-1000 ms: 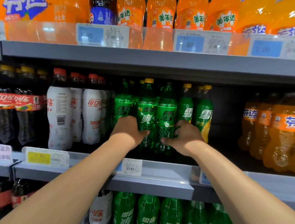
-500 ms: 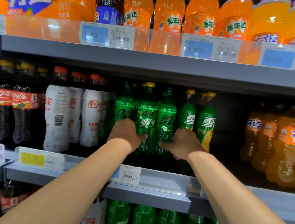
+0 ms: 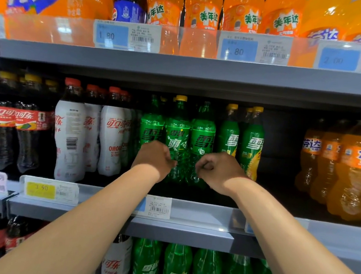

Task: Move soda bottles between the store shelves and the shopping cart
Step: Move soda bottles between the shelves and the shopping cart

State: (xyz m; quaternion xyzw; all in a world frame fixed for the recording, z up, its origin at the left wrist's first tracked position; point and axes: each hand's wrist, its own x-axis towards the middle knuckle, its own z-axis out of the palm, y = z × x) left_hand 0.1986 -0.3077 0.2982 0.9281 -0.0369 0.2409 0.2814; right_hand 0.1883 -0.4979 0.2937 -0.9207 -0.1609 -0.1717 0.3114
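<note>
Both hands (image 3: pixel 154 159) (image 3: pixel 218 172) now curled before green bottles (image 3: pixel 177 136)

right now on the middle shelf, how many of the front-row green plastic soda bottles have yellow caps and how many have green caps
green plastic soda bottles with yellow caps: 3
green plastic soda bottles with green caps: 2
total: 5 in the front row; more stand behind them, too hidden to count

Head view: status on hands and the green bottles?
Left hand at yellow-capped green bottle, right hand at green bottle beside it; fingers curled, grip unclear. Both upright on middle shelf. Neighbouring green bottles packed close.
</note>
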